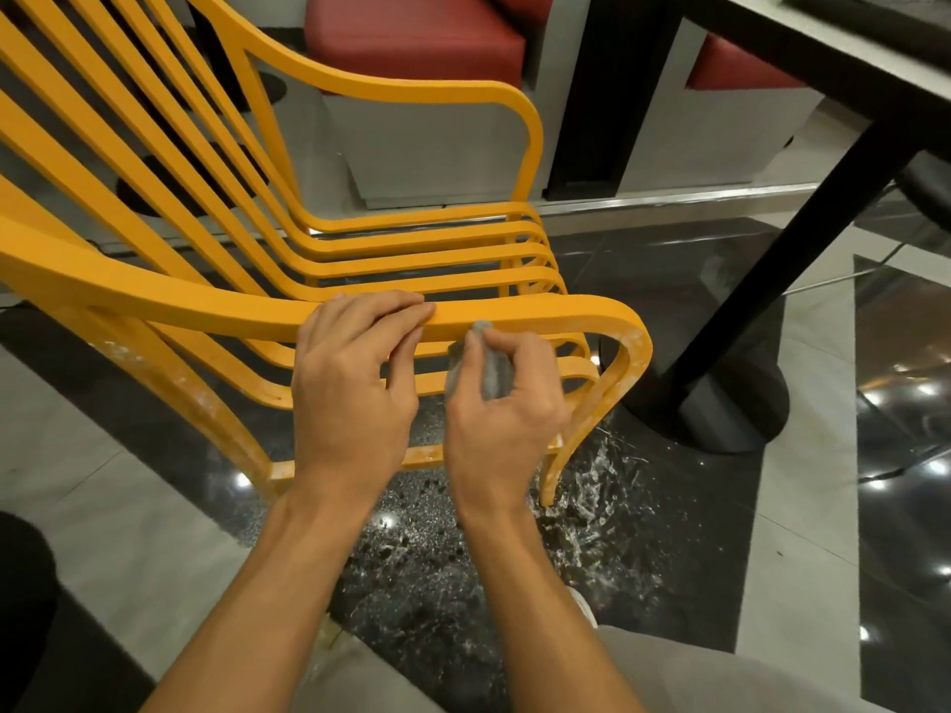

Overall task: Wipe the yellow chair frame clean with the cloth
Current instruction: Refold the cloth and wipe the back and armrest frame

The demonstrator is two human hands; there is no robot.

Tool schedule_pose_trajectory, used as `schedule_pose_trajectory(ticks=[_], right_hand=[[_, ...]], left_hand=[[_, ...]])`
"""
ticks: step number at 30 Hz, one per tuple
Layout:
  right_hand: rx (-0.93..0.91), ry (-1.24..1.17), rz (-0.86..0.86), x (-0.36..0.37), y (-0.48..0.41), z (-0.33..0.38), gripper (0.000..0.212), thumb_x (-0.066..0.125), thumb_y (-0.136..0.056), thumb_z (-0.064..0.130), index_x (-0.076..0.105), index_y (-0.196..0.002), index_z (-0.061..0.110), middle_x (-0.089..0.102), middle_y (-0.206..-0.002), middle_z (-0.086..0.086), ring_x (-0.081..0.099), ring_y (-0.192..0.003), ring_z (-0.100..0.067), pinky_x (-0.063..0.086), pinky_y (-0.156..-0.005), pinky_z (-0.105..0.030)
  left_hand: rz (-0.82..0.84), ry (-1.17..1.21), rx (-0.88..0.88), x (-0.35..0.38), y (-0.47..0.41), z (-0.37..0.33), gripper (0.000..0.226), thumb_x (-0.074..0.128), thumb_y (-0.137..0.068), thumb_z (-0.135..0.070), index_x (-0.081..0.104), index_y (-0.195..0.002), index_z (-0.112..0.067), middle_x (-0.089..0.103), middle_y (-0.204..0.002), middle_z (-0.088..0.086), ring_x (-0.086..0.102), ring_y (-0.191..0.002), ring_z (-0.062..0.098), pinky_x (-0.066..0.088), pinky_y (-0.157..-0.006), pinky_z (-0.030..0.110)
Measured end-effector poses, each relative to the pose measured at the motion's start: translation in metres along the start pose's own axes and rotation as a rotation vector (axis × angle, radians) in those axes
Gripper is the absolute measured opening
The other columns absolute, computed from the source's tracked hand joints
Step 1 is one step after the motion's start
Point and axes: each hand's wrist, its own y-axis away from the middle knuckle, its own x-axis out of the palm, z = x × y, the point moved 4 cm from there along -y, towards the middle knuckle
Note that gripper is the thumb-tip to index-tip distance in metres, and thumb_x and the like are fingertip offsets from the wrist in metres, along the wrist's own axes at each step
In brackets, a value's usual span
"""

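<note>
The yellow chair frame (216,306) fills the left and middle of the view, with slatted back and seat and two curved armrests. My left hand (355,373) grips the near armrest, fingers laid over its top and thumb under it. Just to its right, my right hand (504,419) pinches a small bunched grey cloth (486,370) and holds its top against the lower edge of the same armrest. White dusty marks show on the armrest's front curve and on the near legs.
A black table post with a round base (720,403) stands close to the right of the chair. Red-cushioned benches (417,38) sit behind it. The floor is glossy black and grey tile with white scuffs (602,486) by the chair's front leg.
</note>
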Motion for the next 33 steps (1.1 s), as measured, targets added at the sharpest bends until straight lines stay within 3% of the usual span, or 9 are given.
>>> schedule_pose_trajectory(ticks=[2,4,6,8,10,17,21,27,33], right_hand=[[-0.059,0.008,0.103,0.008,0.006,0.004,0.009,0.073,-0.098,0.013,0.072,-0.100,0.004,0.066,-0.094,-0.005,0.062,-0.087,-0.020,0.052,-0.072,-0.029],[-0.056,0.017,0.100,0.004,0.001,-0.001,0.010,0.073,-0.098,0.014,0.072,-0.101,0.005,0.066,-0.095,-0.004,0.062,-0.088,-0.020,0.053,-0.072,-0.029],[-0.004,0.032,0.005,-0.008,-0.006,-0.007,0.008,0.075,-0.096,0.012,0.072,-0.099,0.005,0.067,-0.094,-0.004,0.062,-0.087,-0.016,0.049,-0.074,-0.018],[0.034,0.029,-0.075,-0.016,-0.009,-0.009,0.007,0.076,-0.094,0.008,0.072,-0.096,0.003,0.068,-0.091,-0.005,0.060,-0.085,-0.013,0.042,-0.076,-0.008],[0.057,0.004,-0.075,-0.011,-0.006,-0.004,0.007,0.076,-0.094,0.008,0.071,-0.096,0.003,0.068,-0.091,-0.004,0.061,-0.085,-0.012,0.041,-0.077,-0.007],[-0.025,-0.101,0.135,0.049,0.040,0.032,0.012,0.073,-0.098,0.015,0.073,-0.102,0.004,0.065,-0.096,-0.004,0.062,-0.089,-0.020,0.054,-0.071,-0.034],[-0.088,-0.096,0.210,0.064,0.050,0.048,0.013,0.072,-0.099,0.018,0.074,-0.104,0.006,0.065,-0.099,-0.004,0.061,-0.093,-0.019,0.053,-0.074,-0.031],[-0.008,-0.059,0.039,0.025,0.022,0.019,0.009,0.078,-0.094,0.010,0.073,-0.099,0.004,0.068,-0.095,-0.004,0.064,-0.089,-0.017,0.049,-0.075,-0.015],[0.018,0.017,-0.096,-0.015,-0.009,-0.004,0.006,0.078,-0.093,0.007,0.073,-0.094,0.004,0.069,-0.090,-0.004,0.062,-0.085,-0.010,0.043,-0.079,-0.008]], left_hand=[[0.002,0.009,0.002,-0.001,0.000,0.001,0.021,0.069,-0.103,-0.010,0.079,-0.121,-0.012,0.076,-0.121,0.000,0.066,-0.118,0.020,0.049,-0.107,0.044],[0.002,0.033,0.001,-0.003,0.000,0.002,0.023,0.068,-0.103,-0.008,0.078,-0.123,-0.010,0.076,-0.120,0.001,0.067,-0.118,0.021,0.051,-0.105,0.046],[-0.020,0.042,-0.006,-0.010,0.000,0.005,0.024,0.066,-0.104,-0.006,0.076,-0.125,-0.009,0.075,-0.120,0.004,0.067,-0.118,0.022,0.051,-0.106,0.047],[-0.060,0.016,-0.012,-0.020,0.000,0.009,0.025,0.063,-0.105,-0.004,0.076,-0.126,-0.009,0.075,-0.121,0.006,0.066,-0.120,0.023,0.044,-0.117,0.049],[-0.097,-0.032,-0.019,-0.033,-0.001,0.013,0.026,0.061,-0.104,-0.004,0.075,-0.125,-0.010,0.074,-0.122,0.006,0.065,-0.122,0.023,0.034,-0.125,0.048],[-0.140,-0.105,-0.049,-0.063,0.005,0.032,0.025,0.061,-0.104,-0.006,0.075,-0.125,-0.010,0.075,-0.121,0.006,0.066,-0.122,0.025,0.031,-0.126,0.053],[-0.179,-0.075,-0.041,-0.073,0.007,0.037,0.019,0.066,-0.105,-0.010,0.075,-0.122,-0.005,0.076,-0.115,0.006,0.067,-0.115,0.021,0.039,-0.120,0.055],[-0.184,-0.035,-0.082,-0.070,0.005,0.033,0.025,0.076,-0.100,-0.020,0.075,-0.122,-0.009,0.072,-0.103,-0.008,0.063,-0.110,0.026,0.048,-0.100,0.043],[-0.152,-0.004,-0.068,-0.051,0.003,0.017,0.029,0.082,-0.095,-0.026,0.077,-0.120,-0.013,0.069,-0.099,-0.013,0.062,-0.103,0.024,0.051,-0.089,0.047]])
